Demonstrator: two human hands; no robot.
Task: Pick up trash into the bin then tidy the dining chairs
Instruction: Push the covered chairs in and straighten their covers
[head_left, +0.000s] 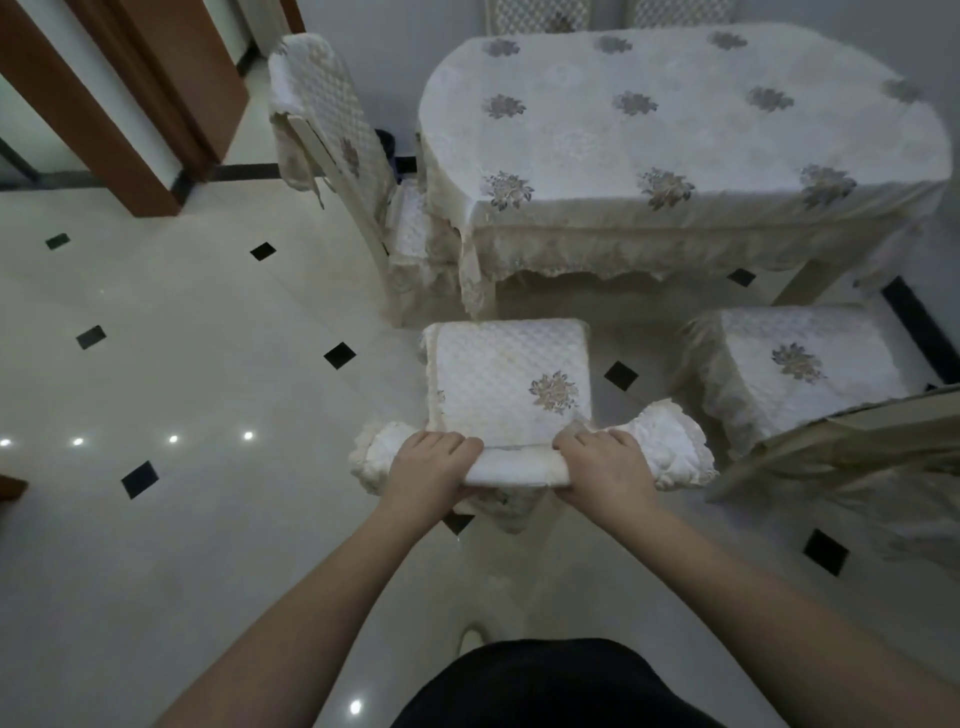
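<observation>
— Quilted cream cloth covers everything here. What do the hands hold?

— The left hand (434, 460) and right hand (602, 462) both grip the top rail of the near chair (511, 384), fingers (447, 441) curled together over its padded edge. The thumbs are hidden beneath the rail.

— Where is that chair's seat?

— Just beyond the fingertips, facing the table (675, 130) and well short of it. The legs are hidden under the cover.

— How many chairs do you count?

— Five. The near one; a side chair (332, 119) far left of the left fingers, tucked against the table; a right chair (795, 364) beyond the right fingers, its back cut off by the frame edge; and two lattice backs (537, 15) behind the table, mostly cut off at the top.

— Any bin?

— A dark shape (387, 148) behind the side chair might be one; too hidden to tell.
</observation>
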